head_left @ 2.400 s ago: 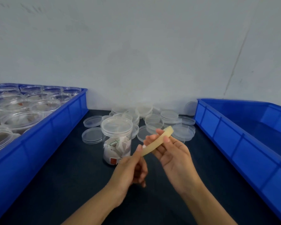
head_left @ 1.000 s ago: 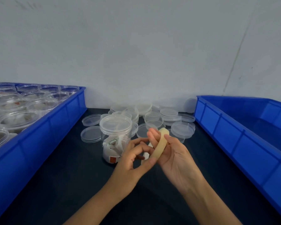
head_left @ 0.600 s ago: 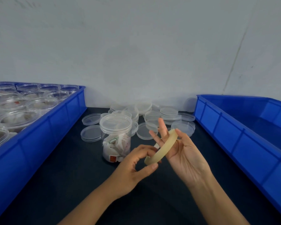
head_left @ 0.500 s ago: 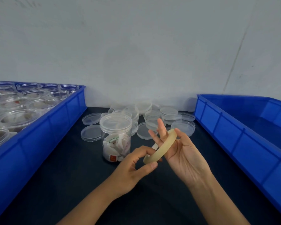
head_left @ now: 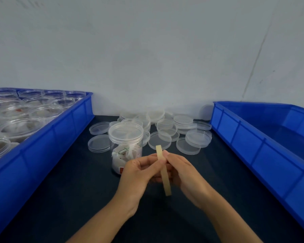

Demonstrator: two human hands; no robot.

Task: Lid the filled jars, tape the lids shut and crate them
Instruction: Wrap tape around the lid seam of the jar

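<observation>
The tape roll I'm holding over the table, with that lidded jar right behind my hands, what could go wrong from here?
1. Both hands, left hand and right hand, pinch the thin tape roll edge-on; it could slip and drop onto the table.
2. The lidded jar stands unsupported just behind the fingers; a bump may tip it.
3. Loose lids lie close around the jar; dangling tape might stick to one.
</observation>
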